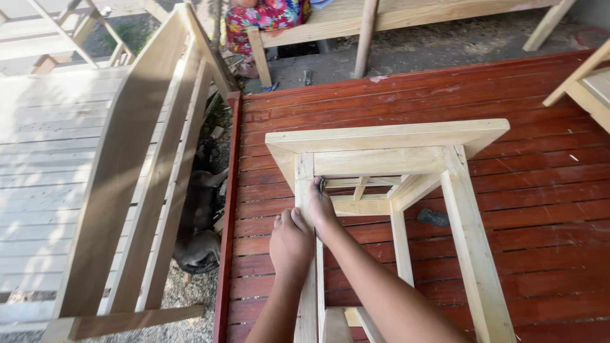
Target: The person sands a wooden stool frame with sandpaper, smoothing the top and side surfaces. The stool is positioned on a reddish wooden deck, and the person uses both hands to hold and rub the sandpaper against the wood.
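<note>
Both forearms reach up from the bottom edge. Left hand [291, 244] is closed around a leg of the pale wooden stool frame [387, 136] on the red slatted deck [540, 209]; right hand [322, 213] presses something small — I cannot tell what — against that leg's inner face, apparently sanding. Legs run toward the camera, seat away.

A glossy red-brown slatted wooden deck [546, 209] fills the right and near side in bright daylight. On the left stands a pale unfinished wooden bench [127, 178] over a weathered grey plank platform [38, 165]. Far across bare gritty ground [445, 47] runs another pale timber bench frame [356, 16].
</note>
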{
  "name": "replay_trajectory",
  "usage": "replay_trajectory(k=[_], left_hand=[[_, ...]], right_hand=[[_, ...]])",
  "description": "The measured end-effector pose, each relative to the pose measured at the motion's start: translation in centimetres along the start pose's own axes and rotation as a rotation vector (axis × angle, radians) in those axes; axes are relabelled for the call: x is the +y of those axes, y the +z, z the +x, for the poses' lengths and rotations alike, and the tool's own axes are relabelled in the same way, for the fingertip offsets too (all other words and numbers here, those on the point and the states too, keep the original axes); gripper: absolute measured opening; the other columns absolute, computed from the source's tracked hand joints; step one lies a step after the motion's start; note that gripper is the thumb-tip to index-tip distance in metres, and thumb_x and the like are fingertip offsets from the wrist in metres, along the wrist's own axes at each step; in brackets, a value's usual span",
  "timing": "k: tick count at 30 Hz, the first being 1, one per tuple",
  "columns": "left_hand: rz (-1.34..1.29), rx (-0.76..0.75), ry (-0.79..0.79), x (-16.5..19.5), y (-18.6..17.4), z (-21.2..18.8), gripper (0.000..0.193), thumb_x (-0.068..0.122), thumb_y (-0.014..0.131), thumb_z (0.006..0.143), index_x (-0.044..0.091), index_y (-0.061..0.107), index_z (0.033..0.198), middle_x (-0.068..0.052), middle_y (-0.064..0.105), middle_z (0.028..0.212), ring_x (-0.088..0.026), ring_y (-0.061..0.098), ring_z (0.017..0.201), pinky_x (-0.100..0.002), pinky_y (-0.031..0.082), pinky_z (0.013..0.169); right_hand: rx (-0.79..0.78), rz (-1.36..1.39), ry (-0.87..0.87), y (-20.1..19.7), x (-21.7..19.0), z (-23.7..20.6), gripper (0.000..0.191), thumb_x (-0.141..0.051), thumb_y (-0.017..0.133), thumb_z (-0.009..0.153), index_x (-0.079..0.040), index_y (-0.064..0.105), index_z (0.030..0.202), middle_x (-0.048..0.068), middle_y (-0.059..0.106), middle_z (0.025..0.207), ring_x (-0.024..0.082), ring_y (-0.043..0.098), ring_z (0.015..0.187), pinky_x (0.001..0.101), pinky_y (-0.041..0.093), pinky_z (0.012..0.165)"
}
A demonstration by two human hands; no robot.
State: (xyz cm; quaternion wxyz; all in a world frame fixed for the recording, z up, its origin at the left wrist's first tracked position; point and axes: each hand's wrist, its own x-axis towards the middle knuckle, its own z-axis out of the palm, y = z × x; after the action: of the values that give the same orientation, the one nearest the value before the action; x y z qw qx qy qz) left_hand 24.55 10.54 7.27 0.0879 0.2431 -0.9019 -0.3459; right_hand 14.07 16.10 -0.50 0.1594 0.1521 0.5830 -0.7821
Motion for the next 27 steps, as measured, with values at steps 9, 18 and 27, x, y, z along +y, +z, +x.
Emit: replay_trajectory(k=[9, 18, 27], left_hand=[[0.062, 0.368, 0.471, 3.3, 2.6, 4.8, 0.073, 0.031, 0.054, 0.099, -0.008, 0.029, 0.155, -0.035, 0.022, 0.163, -0.05, 0.02, 0.151, -0.057, 0.017, 0.121], [-0.422, -0.147, 0.498, 4.4, 1.2, 4.7, 0.045, 0.017, 0.046, 0.104, 0.013, 0.053, 0.147, -0.007, 0.04, 0.165, -0.032, 0.048, 0.145, -0.039, 0.044, 0.113], [-0.561, -0.102, 0.507, 4.5, 2.3, 4.4, 0.041, 0.007, 0.044, 0.103, 0.009, 0.059, 0.141, -0.008, 0.045, 0.161, -0.03, 0.049, 0.144, -0.037, 0.044, 0.114]], right_hand=[[-0.044, 0.011, -0.136, -2.7, -0.7, -8.4, 0.066, -0.05, 0.029, 0.105, -0.006, 0.046, 0.152, 0.006, 0.057, 0.152, 0.015, 0.054, 0.136, 0.0329, 0.042, 0.111], [0.048, 0.076, -0.034, -2.8, -2.2, -8.7, 0.073, -0.056, 0.033, 0.105, -0.003, 0.038, 0.154, 0.011, 0.051, 0.153, 0.018, 0.047, 0.14, 0.0344, 0.038, 0.113], [0.066, 0.126, 0.084, -3.6, -3.0, -9.3, 0.078, -0.061, 0.033, 0.099, -0.007, 0.041, 0.154, 0.012, 0.055, 0.15, 0.02, 0.051, 0.14, 0.0364, 0.041, 0.112]])
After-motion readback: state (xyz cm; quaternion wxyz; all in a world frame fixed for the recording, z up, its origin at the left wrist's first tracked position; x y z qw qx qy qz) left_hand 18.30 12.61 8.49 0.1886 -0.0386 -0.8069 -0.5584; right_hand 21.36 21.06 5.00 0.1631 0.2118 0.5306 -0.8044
